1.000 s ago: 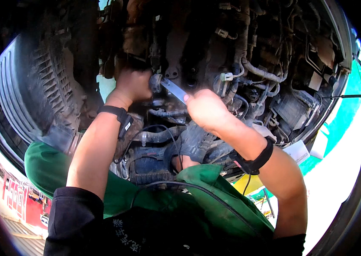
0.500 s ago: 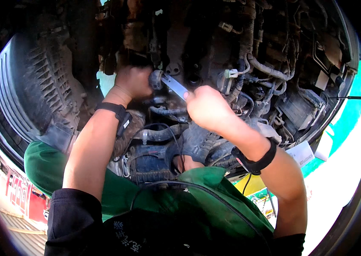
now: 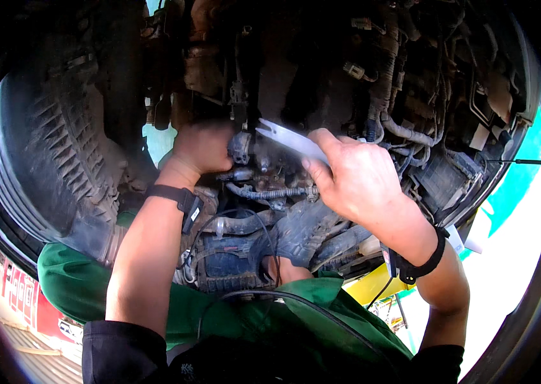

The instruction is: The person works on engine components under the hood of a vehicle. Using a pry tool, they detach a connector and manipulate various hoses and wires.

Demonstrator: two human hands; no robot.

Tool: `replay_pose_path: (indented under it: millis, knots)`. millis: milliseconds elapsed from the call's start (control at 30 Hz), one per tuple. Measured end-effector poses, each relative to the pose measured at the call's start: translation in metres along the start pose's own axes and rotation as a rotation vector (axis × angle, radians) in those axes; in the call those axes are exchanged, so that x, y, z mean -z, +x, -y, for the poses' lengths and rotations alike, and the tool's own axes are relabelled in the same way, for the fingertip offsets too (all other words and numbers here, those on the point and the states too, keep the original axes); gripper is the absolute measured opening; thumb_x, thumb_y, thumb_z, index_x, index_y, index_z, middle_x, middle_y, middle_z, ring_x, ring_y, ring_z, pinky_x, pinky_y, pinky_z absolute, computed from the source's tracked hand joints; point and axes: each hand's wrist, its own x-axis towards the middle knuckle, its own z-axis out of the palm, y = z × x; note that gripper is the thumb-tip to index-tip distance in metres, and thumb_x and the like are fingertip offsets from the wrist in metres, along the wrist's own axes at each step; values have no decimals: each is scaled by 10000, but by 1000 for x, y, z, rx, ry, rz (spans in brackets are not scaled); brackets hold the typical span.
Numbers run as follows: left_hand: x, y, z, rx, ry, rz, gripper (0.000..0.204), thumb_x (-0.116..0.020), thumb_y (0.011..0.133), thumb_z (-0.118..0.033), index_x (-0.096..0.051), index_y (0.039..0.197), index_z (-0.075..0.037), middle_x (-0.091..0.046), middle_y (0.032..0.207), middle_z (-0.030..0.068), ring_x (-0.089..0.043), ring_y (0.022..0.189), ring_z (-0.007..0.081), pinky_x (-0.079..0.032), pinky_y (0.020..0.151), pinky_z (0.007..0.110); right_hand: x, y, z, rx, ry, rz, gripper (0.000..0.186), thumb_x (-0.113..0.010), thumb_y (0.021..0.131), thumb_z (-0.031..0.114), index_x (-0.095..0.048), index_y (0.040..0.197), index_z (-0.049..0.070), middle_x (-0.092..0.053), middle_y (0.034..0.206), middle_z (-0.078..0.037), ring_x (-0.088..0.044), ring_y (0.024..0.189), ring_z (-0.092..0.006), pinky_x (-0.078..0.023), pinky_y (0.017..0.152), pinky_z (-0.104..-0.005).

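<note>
My right hand point(image 3: 366, 176) grips a flat, light grey pry tool point(image 3: 293, 142) with a notched tip. The tool slants up and left, its tip just above and right of a dark plug-like part point(image 3: 240, 148) in the engine bay. My left hand point(image 3: 203, 147) is closed and blurred beside that part, on its left. Its fingertips are hidden, so what they hold cannot be made out. Below both hands runs a ribbed grey hose point(image 3: 270, 192).
A co-worker in green clothing point(image 3: 309, 301) leans in below my arms, with a grey-gloved hand point(image 3: 302, 230) on the engine. Wiring harnesses point(image 3: 411, 134) and loose connectors point(image 3: 357, 70) are at the right. A ribbed dark plastic housing point(image 3: 69, 147) stands left.
My right hand has moved right and slightly down; the tool tip has come away from the dark part and shifted right. The left hand stays beside that part, slightly lower in view.
</note>
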Motion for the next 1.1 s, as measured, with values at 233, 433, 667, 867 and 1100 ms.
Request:
replay_pose_path:
  millis: [233, 433, 667, 867, 1100]
  knots:
    - [-4, 2, 3, -113, -87, -190, 307, -760, 516, -230, -658, 784, -122, -641, 850, 91, -659, 773, 294, -568, 650, 412, 5, 14, 5, 164, -170, -52, 276, -643, 916, 260, -697, 1139, 108, -630, 715, -141, -659, 608, -312, -532, 560, -424]
    - [-7, 3, 6, -165, -173, -243, 315, -751, 509, -216, -665, 788, -100, -655, 764, 119, -660, 687, 345, -550, 614, 445, 14, 28, 11, 184, -261, 87, 316, -599, 928, 216, -681, 1217, 118, -631, 722, -144, -658, 598, -297, -524, 530, -409]
    - [-4, 2, 4, -155, -176, -218, 370, -792, 488, -230, -679, 818, -107, -668, 791, 114, -666, 714, 336, -554, 641, 436, 32, 64, 25, 249, -367, 207, 147, -638, 876, 208, -690, 966, 103, -649, 713, -141, -659, 658, -339, -508, 584, -457]
    - [-3, 3, 3, -187, -143, -213, 483, -819, 487, -252, -720, 943, -125, -695, 834, 108, -681, 727, 322, -558, 640, 430, 35, 102, 41, 80, -255, 242, 156, -648, 781, 175, -761, 828, 78, -715, 825, -157, -701, 831, -356, -562, 762, -441]
    - [2, 8, -1, -150, -178, -139, 379, -813, 545, -246, -709, 893, -138, -699, 805, 105, -686, 688, 319, -563, 605, 404, 38, 114, 57, -165, -246, 370, 255, -644, 753, 172, -780, 939, 61, -736, 947, -183, -714, 937, -363, -580, 830, -414]
